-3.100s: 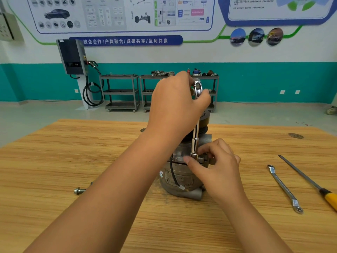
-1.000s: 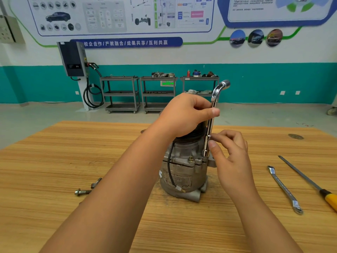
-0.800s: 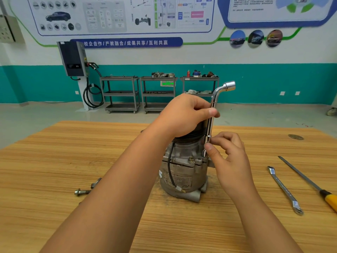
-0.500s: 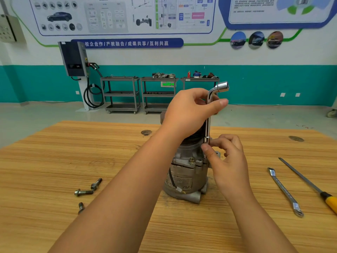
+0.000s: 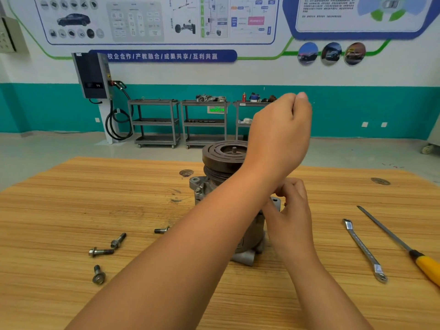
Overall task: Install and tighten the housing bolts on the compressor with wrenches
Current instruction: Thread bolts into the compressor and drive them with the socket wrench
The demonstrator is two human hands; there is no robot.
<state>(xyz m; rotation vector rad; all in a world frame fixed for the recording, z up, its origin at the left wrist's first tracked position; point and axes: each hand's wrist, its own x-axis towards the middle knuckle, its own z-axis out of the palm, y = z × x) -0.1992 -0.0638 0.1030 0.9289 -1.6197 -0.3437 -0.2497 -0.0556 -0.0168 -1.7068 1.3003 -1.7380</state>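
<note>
The grey compressor [image 5: 222, 160] stands upright mid-table, its dark pulley on top. My left hand [image 5: 279, 132] is raised above its right side in a closed fist. The L-shaped socket wrench it held in the earlier frames is now hidden behind the hand and forearm. My right hand [image 5: 291, 213] sits lower at the compressor's right flange. Its fingers are curled where the wrench's lower end was, and my left forearm covers their tips. A fitted bolt [image 5: 197, 190] shows on the left flange. Several loose bolts [image 5: 101, 252] lie on the table to the left.
A flat spanner [image 5: 364, 250] and a yellow-handled screwdriver [image 5: 427, 267] lie to the right of the compressor. The wooden table [image 5: 71, 198] extends on both sides. Metal carts [image 5: 157, 122] and a wall charger [image 5: 92, 75] stand against the far wall.
My left hand rose and swung round over the wrench, whose bent end no longer shows. My right hand stayed at the flange. The view shifted, showing the pulley and more loose bolts.
</note>
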